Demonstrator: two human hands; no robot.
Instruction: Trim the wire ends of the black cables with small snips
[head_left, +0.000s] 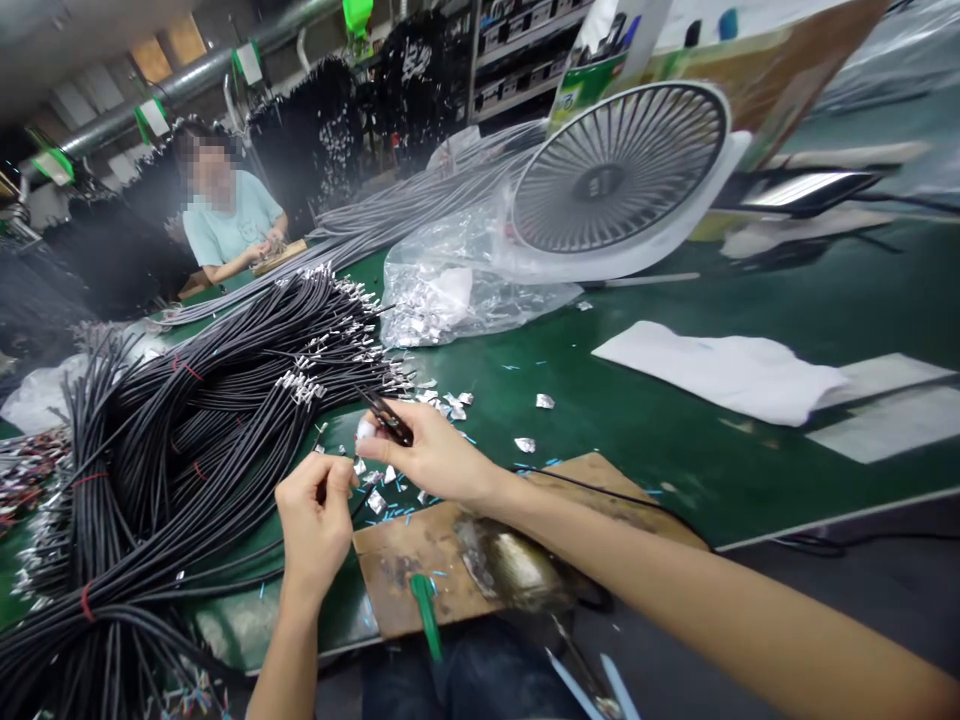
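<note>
Just beyond the wooden board (409, 545), the right hand (420, 455) wraps a dark hand tool (390, 418), a white bit (365, 428) at its fingertips. The left hand (315, 515), by the board's left corner, is pinched narrow — on what, I can't tell. Black cables (112, 520) lie left of the board. A slip of the tool could nick a finger, the hands being so close; loose foil scraps (376, 502) might cling to cable ends. Past the board, the green table (555, 340) bears a fan (622, 180) — and, farther off, a co-worker (232, 220) sits or stands.
</note>
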